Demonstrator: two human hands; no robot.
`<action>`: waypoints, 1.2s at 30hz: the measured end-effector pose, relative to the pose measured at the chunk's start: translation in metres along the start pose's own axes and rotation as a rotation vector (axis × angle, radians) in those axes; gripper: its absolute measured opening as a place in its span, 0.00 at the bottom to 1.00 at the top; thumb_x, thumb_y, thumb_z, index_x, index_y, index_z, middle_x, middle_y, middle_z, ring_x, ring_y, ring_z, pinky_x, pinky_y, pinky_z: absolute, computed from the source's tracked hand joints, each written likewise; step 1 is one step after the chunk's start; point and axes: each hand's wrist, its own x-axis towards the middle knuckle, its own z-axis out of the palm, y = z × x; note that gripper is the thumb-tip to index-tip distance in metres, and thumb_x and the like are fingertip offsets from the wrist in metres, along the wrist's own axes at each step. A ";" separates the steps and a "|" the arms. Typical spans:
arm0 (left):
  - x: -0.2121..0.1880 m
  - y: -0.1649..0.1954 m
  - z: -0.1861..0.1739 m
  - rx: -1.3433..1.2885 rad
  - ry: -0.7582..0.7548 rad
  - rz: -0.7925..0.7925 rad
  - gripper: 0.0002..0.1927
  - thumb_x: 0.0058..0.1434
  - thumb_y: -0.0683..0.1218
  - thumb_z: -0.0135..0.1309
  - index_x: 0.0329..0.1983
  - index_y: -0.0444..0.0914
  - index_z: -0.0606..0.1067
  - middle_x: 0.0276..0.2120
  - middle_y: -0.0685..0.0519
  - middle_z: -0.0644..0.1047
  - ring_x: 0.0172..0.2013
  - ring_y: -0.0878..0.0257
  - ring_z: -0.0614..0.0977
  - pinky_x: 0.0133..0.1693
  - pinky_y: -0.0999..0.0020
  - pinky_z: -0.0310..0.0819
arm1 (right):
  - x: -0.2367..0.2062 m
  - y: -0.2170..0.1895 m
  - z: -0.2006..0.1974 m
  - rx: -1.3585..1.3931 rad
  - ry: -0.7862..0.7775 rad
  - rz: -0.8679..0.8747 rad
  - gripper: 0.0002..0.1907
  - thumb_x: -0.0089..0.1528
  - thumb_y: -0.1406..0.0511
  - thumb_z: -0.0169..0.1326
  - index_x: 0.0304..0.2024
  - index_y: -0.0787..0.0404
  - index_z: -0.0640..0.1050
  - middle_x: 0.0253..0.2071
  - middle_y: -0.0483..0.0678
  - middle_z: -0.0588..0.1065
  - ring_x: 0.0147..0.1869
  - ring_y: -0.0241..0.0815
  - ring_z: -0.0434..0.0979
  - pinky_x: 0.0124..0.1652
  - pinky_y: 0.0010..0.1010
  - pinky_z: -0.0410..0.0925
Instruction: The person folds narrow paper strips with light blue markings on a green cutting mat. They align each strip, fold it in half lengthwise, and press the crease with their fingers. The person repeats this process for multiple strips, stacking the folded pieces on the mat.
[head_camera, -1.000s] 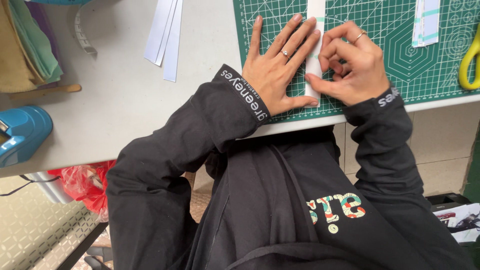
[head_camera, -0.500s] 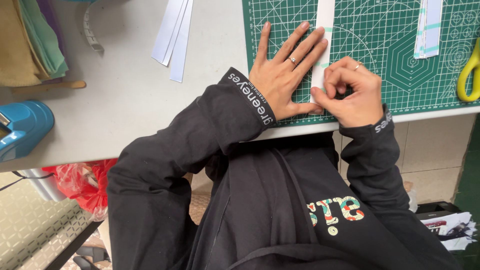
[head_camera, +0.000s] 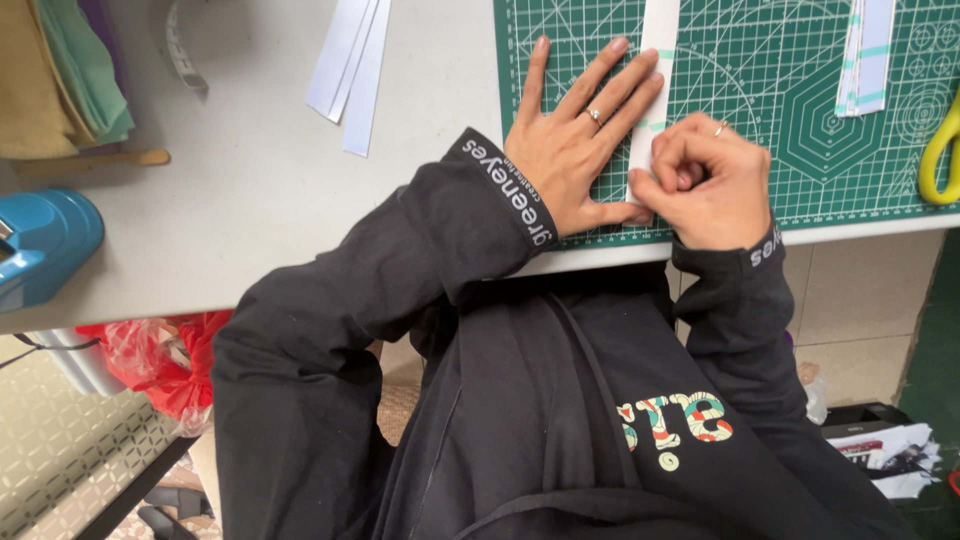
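A long white paper strip (head_camera: 657, 60) lies upright on the green cutting mat (head_camera: 780, 60). My left hand (head_camera: 580, 150) rests flat with spread fingers on the mat, its fingertips and thumb pressing the strip's left side. My right hand (head_camera: 712, 180) is curled into a loose fist at the strip's near end, fingertips pinching its lower edge close to the table's front edge. Both arms wear black sleeves.
A second strip with teal marks (head_camera: 865, 55) lies on the mat at the right, near yellow scissor handles (head_camera: 938, 150). Pale blue paper strips (head_camera: 350, 70) sit on the white table (head_camera: 250, 220). Folded fabric (head_camera: 60, 80), a wooden stick (head_camera: 90, 160) and a blue device (head_camera: 40, 245) are at the left.
My right hand has slid down the strip toward the table's front edge and curled tighter. The left hand stays flat on the mat. The view has shifted slightly.
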 end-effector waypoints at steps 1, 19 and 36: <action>0.000 0.000 0.000 0.003 0.000 0.008 0.59 0.58 0.79 0.53 0.80 0.39 0.52 0.78 0.50 0.49 0.78 0.54 0.45 0.69 0.27 0.21 | 0.000 0.000 0.000 0.016 0.005 0.010 0.16 0.58 0.75 0.64 0.24 0.64 0.70 0.35 0.43 0.73 0.32 0.26 0.63 0.32 0.20 0.59; 0.004 0.000 0.002 0.004 -0.010 0.015 0.61 0.57 0.81 0.50 0.80 0.38 0.51 0.78 0.48 0.48 0.77 0.52 0.44 0.68 0.26 0.20 | 0.005 0.009 -0.005 0.043 0.016 0.005 0.17 0.61 0.76 0.64 0.22 0.66 0.70 0.36 0.45 0.76 0.36 0.26 0.71 0.35 0.20 0.65; 0.004 0.001 0.004 0.005 -0.016 0.013 0.62 0.56 0.81 0.50 0.80 0.38 0.49 0.79 0.49 0.48 0.78 0.53 0.44 0.68 0.27 0.19 | 0.008 0.016 -0.015 0.135 -0.021 0.018 0.21 0.64 0.76 0.66 0.22 0.66 0.69 0.31 0.45 0.74 0.37 0.29 0.74 0.42 0.22 0.69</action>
